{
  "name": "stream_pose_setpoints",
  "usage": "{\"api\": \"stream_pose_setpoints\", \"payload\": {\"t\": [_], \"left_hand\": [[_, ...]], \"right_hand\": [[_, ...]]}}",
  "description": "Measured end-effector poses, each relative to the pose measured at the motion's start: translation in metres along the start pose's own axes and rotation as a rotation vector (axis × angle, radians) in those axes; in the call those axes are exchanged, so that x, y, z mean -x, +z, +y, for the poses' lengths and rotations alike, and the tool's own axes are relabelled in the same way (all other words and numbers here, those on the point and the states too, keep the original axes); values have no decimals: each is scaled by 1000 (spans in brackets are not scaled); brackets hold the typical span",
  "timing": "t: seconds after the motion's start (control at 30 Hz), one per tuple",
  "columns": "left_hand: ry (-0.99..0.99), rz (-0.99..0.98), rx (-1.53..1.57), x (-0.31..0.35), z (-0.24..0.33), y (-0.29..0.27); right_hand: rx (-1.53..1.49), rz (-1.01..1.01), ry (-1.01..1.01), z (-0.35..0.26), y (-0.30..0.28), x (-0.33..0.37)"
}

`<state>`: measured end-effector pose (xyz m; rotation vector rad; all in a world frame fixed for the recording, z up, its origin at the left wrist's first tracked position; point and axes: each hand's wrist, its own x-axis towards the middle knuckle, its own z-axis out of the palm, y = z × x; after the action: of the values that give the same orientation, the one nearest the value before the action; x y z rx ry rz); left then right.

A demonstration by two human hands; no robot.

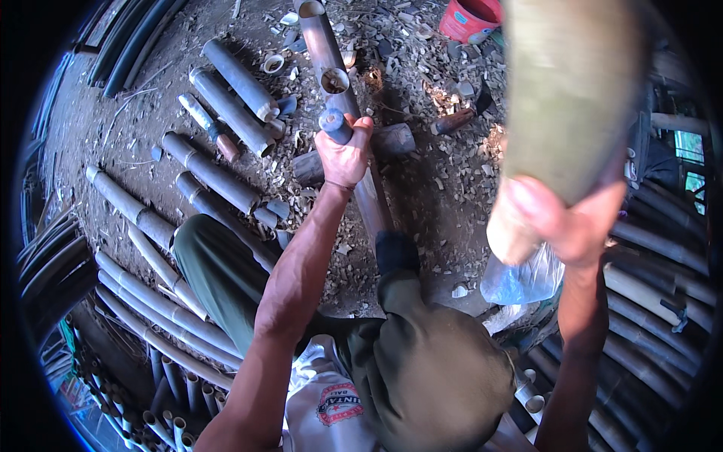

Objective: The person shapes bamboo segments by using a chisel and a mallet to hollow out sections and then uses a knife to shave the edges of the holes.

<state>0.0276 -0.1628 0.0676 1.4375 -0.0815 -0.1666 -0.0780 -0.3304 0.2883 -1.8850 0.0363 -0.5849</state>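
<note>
My left hand (345, 160) is closed around a tool with a thick round handle (336, 126), whose blue-grey end faces up. The tool's lower part is hidden, so its kind does not show. It stands over a long bamboo pole (320, 41), which has a cut opening just beyond the hand. The pole rests across a short dark log (393, 142). To the right, my right hand (568, 218) is raised and wrapped round a thick greenish wooden club (576, 90), close to the camera and blurred.
Several bamboo lengths (241, 79) lie on the left, and more poles (651, 301) on the right. Wood chips (444, 181) litter the ground. A red bucket (468, 21) stands at the far right. A clear plastic bag (520, 282) lies near my right forearm. My bent knee (444, 361) is close in front.
</note>
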Motion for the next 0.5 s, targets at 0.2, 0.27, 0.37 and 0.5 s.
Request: {"api": "stream_pose_setpoints", "payload": {"t": [0.2,0.27,0.37,0.5], "left_hand": [[358,-62,-103,7,16,21],[141,-80,38,1,-18,7],[341,-87,-10,6,-6,4],[862,393,-495,-28,-46,23]], "right_hand": [[1090,-500,-432,21,-12,-35],[923,-348,-548,-4,-15,-57],[547,-172,-495,-31,-4,-73],[662,-437,-168,12,16,-20]]}}
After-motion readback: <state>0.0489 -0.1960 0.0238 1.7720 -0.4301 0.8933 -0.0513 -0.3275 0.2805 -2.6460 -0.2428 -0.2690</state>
